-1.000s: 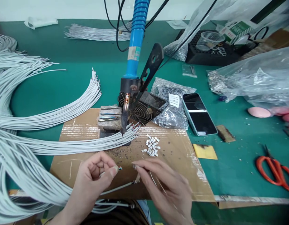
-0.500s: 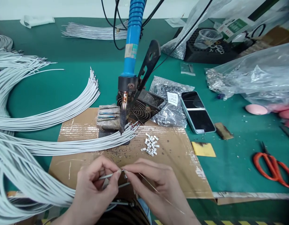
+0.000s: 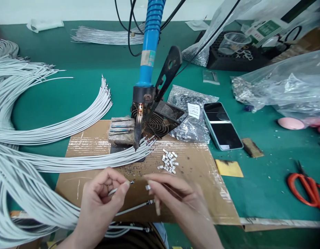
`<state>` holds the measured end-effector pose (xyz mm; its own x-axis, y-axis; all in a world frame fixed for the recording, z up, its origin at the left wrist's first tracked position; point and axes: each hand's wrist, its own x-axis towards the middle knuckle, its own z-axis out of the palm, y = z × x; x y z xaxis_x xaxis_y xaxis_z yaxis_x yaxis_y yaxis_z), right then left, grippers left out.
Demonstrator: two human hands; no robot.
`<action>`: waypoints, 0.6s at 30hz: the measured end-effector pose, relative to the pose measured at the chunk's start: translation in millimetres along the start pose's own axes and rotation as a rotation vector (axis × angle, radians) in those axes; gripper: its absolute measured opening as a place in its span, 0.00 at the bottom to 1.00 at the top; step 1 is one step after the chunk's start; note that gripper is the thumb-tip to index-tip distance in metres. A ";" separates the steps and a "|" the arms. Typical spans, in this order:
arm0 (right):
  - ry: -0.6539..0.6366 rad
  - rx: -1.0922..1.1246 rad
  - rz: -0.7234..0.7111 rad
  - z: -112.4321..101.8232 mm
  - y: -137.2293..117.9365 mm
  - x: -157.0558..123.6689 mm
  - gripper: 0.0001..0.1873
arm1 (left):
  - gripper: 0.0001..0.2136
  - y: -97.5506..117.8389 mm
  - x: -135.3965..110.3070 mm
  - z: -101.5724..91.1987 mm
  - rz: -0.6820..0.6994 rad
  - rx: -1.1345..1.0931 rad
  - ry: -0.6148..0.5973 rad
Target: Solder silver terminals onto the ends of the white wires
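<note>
Over the cardboard [image 3: 191,200], the left hand [image 3: 101,200] pinches a cable [image 3: 113,191], the right hand [image 3: 178,199] a white piece [image 3: 148,187] (tiny thing); a slackened grip could drop it.

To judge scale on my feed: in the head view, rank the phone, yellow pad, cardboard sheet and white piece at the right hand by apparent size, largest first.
1. Cardboard sheet
2. Phone
3. Yellow pad
4. White piece at the right hand
</note>
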<state>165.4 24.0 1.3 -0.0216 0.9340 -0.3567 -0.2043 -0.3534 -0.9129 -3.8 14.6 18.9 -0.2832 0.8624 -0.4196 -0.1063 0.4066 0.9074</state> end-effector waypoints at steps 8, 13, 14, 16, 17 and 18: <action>-0.131 0.195 0.019 26.0 19.4 -2.4 0.10 | 0.06 -0.9 -7.7 4.4 0.088 0.053 0.011; -0.015 0.195 0.102 34.9 8.8 -9.0 0.12 | 0.05 -7.1 -10.7 3.0 0.172 0.143 0.027; 0.007 0.200 0.107 37.4 9.4 -10.7 0.12 | 0.05 -8.6 -11.2 2.8 0.189 0.151 0.026; 0.055 0.197 0.092 42.2 13.2 -13.9 0.12 | 0.06 -10.6 -11.5 3.0 0.206 0.125 0.017; 0.080 0.178 0.061 44.3 15.9 -15.2 0.11 | 0.07 -10.9 -11.3 3.2 0.197 0.093 0.011; 0.106 0.143 0.007 45.9 18.5 -16.4 0.09 | 0.08 -10.8 -10.8 3.4 0.173 0.052 0.003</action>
<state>117.0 4.6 -0.6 0.0785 0.9178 -0.3893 -0.3418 -0.3420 -0.8753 3.6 2.0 13.5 -0.2963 0.9198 -0.2573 -0.0062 0.2675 0.9635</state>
